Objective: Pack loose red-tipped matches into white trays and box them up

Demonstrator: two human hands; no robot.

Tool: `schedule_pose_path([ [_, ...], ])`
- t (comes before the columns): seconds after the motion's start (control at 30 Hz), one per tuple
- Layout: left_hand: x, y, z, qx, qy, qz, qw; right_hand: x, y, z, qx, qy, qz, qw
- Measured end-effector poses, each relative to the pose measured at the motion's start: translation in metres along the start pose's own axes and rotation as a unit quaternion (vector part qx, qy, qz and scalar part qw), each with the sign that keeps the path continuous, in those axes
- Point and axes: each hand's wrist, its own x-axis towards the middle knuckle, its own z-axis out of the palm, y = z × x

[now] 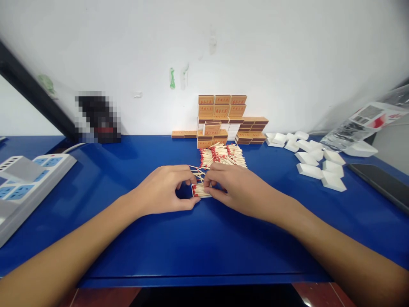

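White match tray (203, 197) between left fingers (188, 175) and right fingers (220, 195)

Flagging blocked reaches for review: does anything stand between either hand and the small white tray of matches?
Nothing visible does. The left hand holds the small white tray at its left end, and the right hand is over its right end. Loose matches and the match pile lie beyond it.
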Motion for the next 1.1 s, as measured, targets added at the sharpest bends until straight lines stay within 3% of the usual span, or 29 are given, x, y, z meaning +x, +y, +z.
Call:
schedule_pose_path([
  [0.13,-0.0008,0.0004,-0.0005,-0.012,0.011,-0.001,1.000,0.0003,-0.0013,0.0015,-0.027,0.017,0.000,0.999],
  [0.33,-0.0010,0.0003,0.0000,-0.021,0.025,0.001,0.999,-0.0017,0.0023,-0.0003,-0.015,-0.017,0.000,1.000],
  [0.77,-0.0035,-0.0026,0.0015,-0.017,0.033,0.014,0.999,-0.0018,-0.0010,-0.0012,0.013,0.007,-0.007,1.000],
  [1.1,-0.0014,-0.0004,0.0005,0.000,0.028,0.003,1.000,0.0026,-0.0018,0.0022,-0.053,0.028,0.006,0.998],
])
